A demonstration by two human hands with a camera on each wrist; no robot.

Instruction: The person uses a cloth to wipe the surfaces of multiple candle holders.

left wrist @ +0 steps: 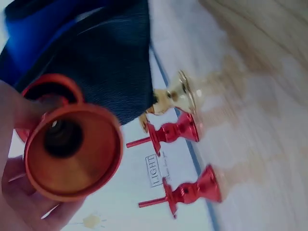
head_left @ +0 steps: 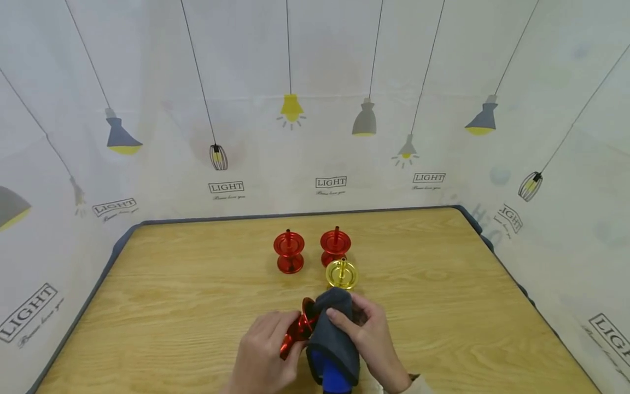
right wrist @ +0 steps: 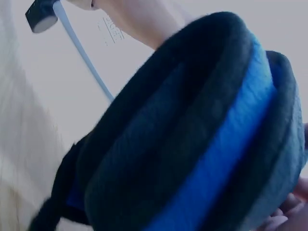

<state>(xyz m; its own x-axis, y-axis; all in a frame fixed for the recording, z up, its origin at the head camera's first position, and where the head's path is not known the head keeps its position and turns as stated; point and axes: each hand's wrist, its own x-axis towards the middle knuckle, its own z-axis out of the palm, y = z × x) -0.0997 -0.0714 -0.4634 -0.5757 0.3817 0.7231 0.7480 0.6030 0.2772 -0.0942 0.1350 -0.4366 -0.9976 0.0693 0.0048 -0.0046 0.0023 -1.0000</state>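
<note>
My left hand (head_left: 266,347) grips a shiny red candle holder (head_left: 301,328) by its base end, tilted over above the table. In the left wrist view the flared foot (left wrist: 103,154) shows its hollow underside. A dark grey and blue cloth (head_left: 336,331) hangs folded in my right hand (head_left: 370,335), pinched with the thumb on top. It lies against the dish of the candle holder and covers part of it. In the right wrist view the bunched cloth (right wrist: 192,130) fills most of the picture and hides the candle holder.
Two red candle holders, one on the left (head_left: 289,251) and one on the right (head_left: 335,246), stand upright beyond my hands. A gold candle holder (head_left: 342,273) stands just behind the cloth. The wooden table (head_left: 172,295) is bounded by white lamp-printed curtains (head_left: 315,148).
</note>
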